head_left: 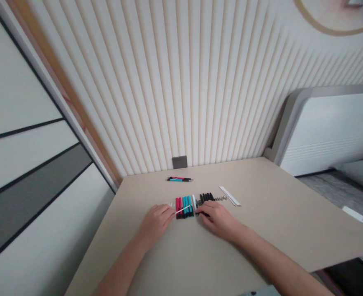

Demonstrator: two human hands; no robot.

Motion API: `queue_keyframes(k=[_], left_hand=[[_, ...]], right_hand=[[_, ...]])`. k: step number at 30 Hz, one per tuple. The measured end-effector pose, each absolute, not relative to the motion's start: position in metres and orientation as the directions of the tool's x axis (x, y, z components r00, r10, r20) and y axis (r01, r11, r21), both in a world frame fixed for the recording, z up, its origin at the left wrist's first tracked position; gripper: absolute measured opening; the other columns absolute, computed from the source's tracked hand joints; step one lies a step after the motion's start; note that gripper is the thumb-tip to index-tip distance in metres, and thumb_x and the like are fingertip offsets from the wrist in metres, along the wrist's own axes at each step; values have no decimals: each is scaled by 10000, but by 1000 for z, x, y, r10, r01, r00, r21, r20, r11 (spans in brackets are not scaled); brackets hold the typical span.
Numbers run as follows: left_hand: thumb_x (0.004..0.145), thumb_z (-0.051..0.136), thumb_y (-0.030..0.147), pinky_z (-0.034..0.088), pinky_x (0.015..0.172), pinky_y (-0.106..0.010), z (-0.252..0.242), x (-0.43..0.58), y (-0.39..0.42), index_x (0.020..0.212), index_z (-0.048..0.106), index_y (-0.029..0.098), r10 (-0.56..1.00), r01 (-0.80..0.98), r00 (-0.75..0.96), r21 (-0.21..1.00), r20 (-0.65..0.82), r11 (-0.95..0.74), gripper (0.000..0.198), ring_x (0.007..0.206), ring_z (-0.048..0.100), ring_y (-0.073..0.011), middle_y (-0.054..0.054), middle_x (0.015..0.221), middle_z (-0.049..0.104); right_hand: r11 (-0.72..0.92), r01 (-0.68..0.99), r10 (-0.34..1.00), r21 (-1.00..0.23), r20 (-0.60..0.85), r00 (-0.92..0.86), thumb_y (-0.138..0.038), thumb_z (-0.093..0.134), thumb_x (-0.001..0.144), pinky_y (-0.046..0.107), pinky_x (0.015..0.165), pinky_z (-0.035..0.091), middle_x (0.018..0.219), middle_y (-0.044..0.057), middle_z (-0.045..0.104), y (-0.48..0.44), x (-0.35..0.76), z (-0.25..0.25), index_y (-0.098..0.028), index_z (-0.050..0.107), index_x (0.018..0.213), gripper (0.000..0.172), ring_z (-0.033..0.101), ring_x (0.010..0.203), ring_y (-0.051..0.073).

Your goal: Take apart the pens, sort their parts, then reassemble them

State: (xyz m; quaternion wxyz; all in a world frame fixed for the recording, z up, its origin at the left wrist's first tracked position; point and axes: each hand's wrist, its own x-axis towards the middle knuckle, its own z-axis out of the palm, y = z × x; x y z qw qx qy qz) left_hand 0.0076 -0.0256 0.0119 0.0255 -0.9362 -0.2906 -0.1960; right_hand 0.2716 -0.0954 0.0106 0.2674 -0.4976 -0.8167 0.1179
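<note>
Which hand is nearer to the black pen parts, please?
Right. The right hand is beside the black pen parts; the left hand, pinching a white rod, lies beyond the coloured barrels.

No text, label, brand, number or sign can be read anywhere. The row of red, teal and black pen barrels (187, 201) on the worktop (261, 230) is too small to show any print. The same goes for the thin white rod (183, 210) in the grip of the left hand (157, 221) at the left end of that row. It also goes for the two whole pens (180, 179) beyond the row, and the grey wall plate (180, 162) behind those.
</note>
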Motion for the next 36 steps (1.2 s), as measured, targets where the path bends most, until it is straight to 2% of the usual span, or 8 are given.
queue_keyframes(k=[4, 8, 14, 20, 26, 28, 31, 36], left_hand=[[991, 427, 243, 455, 751, -320, 10, 9, -26, 964, 653, 201, 553, 562, 747, 94, 369, -822, 231, 822, 605, -191, -40, 907, 665], [995, 421, 260, 465, 749, -321, 11, 12, -29, 961, 655, 196, 551, 554, 735, 118, 395, -824, 245, 814, 607, -188, -43, 897, 666], [995, 419, 259, 478, 728, -300, 13, 21, -36, 974, 664, 189, 497, 479, 760, 156, 419, -864, 255, 787, 603, -171, -42, 859, 659], [993, 423, 227, 475, 722, -311, 13, 29, -42, 983, 664, 180, 428, 431, 766, 110, 480, -896, 245, 763, 593, -169, -42, 849, 654], [980, 459, 232, 489, 786, -323, 13, 33, -43, 1077, 639, 184, 448, 452, 696, 143, 561, -880, 210, 839, 605, -177, -54, 931, 650], [973, 472, 249, 490, 833, -339, 14, 34, -43, 1161, 607, 181, 481, 485, 653, 164, 585, -859, 241, 920, 602, -193, -77, 1016, 635], [970, 464, 240, 488, 827, -364, 15, 36, -45, 1131, 615, 179, 461, 487, 695, 111, 551, -866, 228, 919, 599, -204, -85, 1022, 630], [949, 502, 221, 473, 772, -365, 19, 44, -51, 1058, 637, 192, 379, 398, 827, 43, 415, -916, 175, 861, 592, -205, -61, 930, 638]], right_hand=[[579, 685, 815, -443, 293, -500, -203, 505, 929, 279, 848, 443, 959, 46, 669, -99, 264, 10, -230, 663, 1060, 207, 601, 920, 169], [591, 674, 806, -443, 286, -519, -253, 532, 930, 291, 850, 447, 986, 59, 664, -100, 259, 9, -230, 666, 1074, 198, 598, 935, 179], [448, 685, 892, -574, 343, -295, -310, 533, 937, 304, 837, 456, 942, 62, 670, -97, 262, 8, -200, 651, 1076, 213, 595, 909, 183], [402, 589, 909, -701, 383, -165, -332, 519, 944, 279, 749, 472, 911, 56, 687, -95, 262, 6, -198, 671, 1043, 226, 612, 815, 166], [498, 653, 854, -571, 454, -255, -333, 509, 951, 292, 774, 456, 855, 50, 694, -92, 282, 17, -210, 692, 940, 221, 606, 815, 170], [438, 720, 857, -538, 492, -153, -344, 500, 950, 307, 791, 449, 850, 56, 692, -91, 305, 22, -207, 689, 926, 234, 604, 818, 180], [191, 806, 836, -560, 523, 166, -376, 495, 935, 314, 765, 449, 859, 69, 695, -93, 356, 21, -194, 690, 906, 269, 609, 811, 199], [-201, 857, 848, -475, 353, 395, -397, 469, 897, 342, 728, 432, 833, 91, 706, -109, 421, -6, -180, 715, 853, 330, 617, 792, 242]])
